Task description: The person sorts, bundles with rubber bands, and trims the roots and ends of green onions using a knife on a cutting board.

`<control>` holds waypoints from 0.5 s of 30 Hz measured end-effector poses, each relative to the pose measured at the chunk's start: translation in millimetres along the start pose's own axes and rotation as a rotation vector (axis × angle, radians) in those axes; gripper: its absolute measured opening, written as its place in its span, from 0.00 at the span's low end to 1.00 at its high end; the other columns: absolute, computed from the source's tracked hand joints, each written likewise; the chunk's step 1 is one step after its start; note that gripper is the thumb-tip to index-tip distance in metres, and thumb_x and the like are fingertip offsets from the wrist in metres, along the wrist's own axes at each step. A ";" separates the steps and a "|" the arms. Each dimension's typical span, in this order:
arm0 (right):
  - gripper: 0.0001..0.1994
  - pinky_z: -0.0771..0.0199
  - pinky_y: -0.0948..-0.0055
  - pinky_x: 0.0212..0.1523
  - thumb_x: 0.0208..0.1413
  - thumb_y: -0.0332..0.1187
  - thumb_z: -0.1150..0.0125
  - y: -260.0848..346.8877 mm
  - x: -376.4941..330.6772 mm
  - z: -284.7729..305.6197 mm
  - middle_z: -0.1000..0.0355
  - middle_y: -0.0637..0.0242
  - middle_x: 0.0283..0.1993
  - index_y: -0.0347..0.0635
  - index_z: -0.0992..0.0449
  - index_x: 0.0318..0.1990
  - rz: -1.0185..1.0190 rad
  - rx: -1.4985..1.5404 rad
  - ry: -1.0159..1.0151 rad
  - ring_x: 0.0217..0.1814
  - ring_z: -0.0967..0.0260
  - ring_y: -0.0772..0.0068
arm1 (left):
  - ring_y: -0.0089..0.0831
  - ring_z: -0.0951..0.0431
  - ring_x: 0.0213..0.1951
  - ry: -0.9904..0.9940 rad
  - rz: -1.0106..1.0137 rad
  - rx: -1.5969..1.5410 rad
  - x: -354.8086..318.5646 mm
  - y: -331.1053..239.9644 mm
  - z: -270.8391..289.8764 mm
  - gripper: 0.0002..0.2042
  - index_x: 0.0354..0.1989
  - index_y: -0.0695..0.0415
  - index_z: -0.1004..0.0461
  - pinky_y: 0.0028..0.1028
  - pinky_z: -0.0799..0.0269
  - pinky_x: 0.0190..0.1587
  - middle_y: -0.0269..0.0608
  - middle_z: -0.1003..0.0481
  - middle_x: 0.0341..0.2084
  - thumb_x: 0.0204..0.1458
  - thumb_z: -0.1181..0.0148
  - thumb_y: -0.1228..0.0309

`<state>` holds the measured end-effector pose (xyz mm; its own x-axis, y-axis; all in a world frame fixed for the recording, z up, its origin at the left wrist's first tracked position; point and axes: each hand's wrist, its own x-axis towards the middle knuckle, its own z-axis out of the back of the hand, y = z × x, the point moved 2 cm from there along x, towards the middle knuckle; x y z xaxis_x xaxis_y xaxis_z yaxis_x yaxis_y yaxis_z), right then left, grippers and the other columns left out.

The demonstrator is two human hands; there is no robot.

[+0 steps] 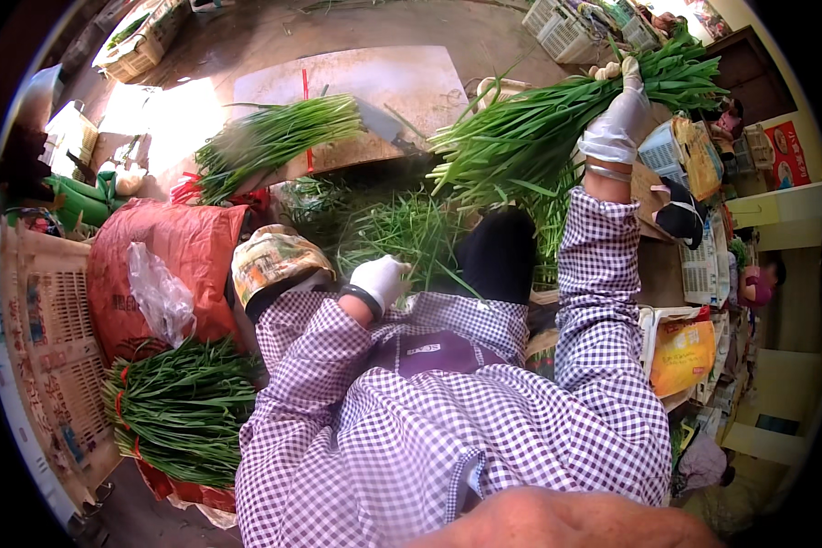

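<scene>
My right hand, in a pale glove, is stretched far out to the right, its fingers closed on a large bunch of garlic chives. The pale cut ends of that bunch point left. My left hand, in a white glove, is curled closed above my lap, beside loose green chive bits; whatever may be inside it is hidden. Ahead, another chive bunch lies across the left side of a pale board, a red tie by it. A wide-bladed knife rests on the board.
At my left are a large red sack with a clear plastic bag and a stack of tied chives. White plastic crates stand far right. A yellow package lies at my right. Other people sit along the right edge.
</scene>
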<state>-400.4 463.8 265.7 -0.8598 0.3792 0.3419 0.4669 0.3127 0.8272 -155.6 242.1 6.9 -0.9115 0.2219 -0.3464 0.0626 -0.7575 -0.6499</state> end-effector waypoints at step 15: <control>0.10 0.25 0.65 0.39 0.59 0.35 0.41 -20.4 71.5 7.4 0.28 0.63 0.34 0.38 0.28 0.43 -0.235 0.194 -0.121 0.36 0.29 0.64 | 0.43 0.32 0.59 0.074 -0.232 -2.053 95.8 -23.9 4.4 0.36 0.69 0.53 0.46 0.45 0.37 0.60 0.47 0.40 0.64 0.60 0.58 0.40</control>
<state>-469.9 491.0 270.0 -0.9232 0.3743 0.0870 0.2996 0.5595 0.7728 -246.3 278.7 -7.8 -0.9563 0.2505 -0.1511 0.2860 0.9092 -0.3026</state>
